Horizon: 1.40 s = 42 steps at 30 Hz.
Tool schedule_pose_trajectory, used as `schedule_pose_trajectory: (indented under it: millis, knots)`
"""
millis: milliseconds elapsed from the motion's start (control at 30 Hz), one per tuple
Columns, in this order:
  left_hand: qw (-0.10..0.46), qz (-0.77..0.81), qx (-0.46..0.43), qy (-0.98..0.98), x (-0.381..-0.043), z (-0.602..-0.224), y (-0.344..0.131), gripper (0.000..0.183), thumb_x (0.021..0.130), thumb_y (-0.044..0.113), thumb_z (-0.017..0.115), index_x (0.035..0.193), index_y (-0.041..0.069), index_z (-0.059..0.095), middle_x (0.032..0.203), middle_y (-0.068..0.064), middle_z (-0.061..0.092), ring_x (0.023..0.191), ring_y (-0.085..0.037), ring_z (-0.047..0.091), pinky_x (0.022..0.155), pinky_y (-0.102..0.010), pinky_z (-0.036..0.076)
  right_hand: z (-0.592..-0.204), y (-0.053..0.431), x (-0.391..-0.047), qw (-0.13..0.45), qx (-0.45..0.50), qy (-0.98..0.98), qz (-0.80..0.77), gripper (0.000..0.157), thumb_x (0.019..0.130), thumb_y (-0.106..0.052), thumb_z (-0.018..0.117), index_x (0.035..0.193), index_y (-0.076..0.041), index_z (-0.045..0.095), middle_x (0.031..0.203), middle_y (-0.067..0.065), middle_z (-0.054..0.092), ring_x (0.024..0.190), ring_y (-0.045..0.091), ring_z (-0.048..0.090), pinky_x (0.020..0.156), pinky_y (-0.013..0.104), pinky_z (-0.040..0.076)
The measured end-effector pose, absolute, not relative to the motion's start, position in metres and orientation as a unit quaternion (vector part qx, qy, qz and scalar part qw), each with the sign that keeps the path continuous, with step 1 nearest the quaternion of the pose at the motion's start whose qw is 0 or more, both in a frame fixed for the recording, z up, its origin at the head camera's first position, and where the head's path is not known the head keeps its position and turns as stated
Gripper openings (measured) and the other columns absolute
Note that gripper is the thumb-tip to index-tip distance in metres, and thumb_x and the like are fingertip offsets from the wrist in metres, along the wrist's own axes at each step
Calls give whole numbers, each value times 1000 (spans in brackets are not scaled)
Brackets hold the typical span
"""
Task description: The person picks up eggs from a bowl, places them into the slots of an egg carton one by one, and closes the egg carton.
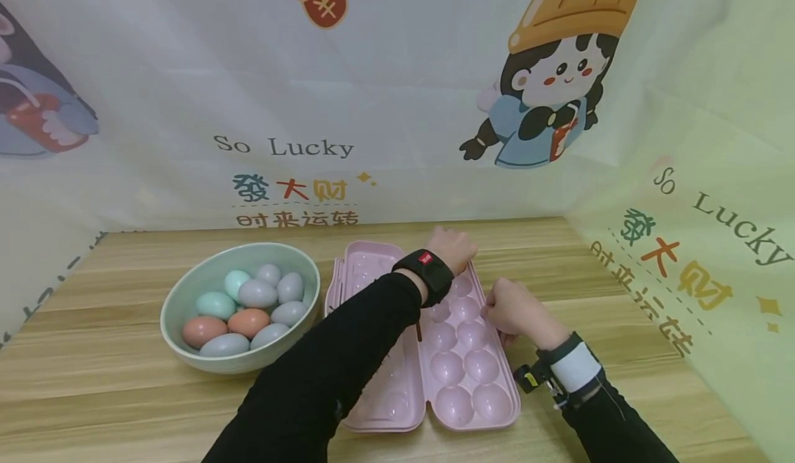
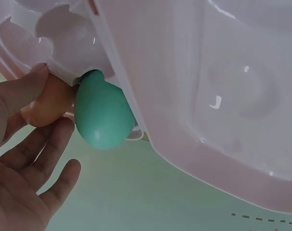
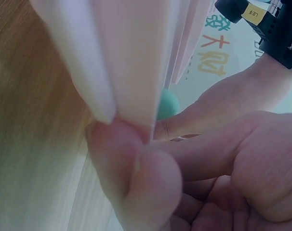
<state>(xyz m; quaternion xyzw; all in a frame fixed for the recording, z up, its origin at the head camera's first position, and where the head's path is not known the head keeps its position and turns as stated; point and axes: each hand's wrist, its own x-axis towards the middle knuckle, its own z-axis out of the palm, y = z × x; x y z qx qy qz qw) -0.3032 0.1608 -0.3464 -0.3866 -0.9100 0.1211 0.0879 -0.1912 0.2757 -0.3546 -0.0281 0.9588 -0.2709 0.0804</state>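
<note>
A pink plastic egg carton (image 1: pixel 448 370) lies unfolded on the table, its rows of round cups on the right and its lid on the left. My left hand (image 1: pixel 452 248) reaches over the lid to the far end of the cups. In the left wrist view it holds a brown egg (image 2: pixel 52 102) between thumb and fingers at a cup. Beside that egg, a green egg (image 2: pixel 103 113) sits in the carton's end. With thumb and finger, my right hand (image 1: pixel 520 313) pinches the carton's right edge, seen close in the right wrist view.
To the left stands a pale green bowl (image 1: pixel 180 352) with several grey, green and brown eggs. The wooden table (image 1: pixel 74 380) meets a printed cloth backdrop (image 1: pixel 410 139) at the back and sides. My left sleeve covers part of the lid.
</note>
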Motion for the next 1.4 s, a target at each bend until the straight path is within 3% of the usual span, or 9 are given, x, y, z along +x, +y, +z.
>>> schedule_pose_trajectory:
  millis: [367,867,1133,1400]
  knots:
    - [55,85,-381,-919,-305,-346,161,30,96,6,60,68,13,51,73,0,53,67,-15,50,63,-32,37,-354,276,-191,79,-31,958,-275,25,94,2,59,70,1,66,56,10,57,41,17,57,40,28,49]
    - [70,81,-381,-918,-304,-348,160,25,94,6,60,71,12,60,84,-3,68,74,-19,63,66,-36,51,-355,276,-191,81,-23,959,-271,24,93,3,59,71,1,67,56,9,57,41,17,57,40,28,49]
    - [72,63,-385,-918,-304,-347,156,17,94,6,59,83,10,71,92,-4,70,80,-21,65,69,-39,53,-353,275,-192,86,-16,959,-270,23,94,2,59,73,1,67,58,10,58,43,18,58,41,28,49]
    - [65,61,-383,-920,-302,-346,157,17,95,6,59,84,9,71,94,-5,70,82,-22,65,70,-40,53,-354,275,-192,86,-16,959,-268,23,95,2,59,72,1,66,58,10,58,44,18,58,42,28,49]
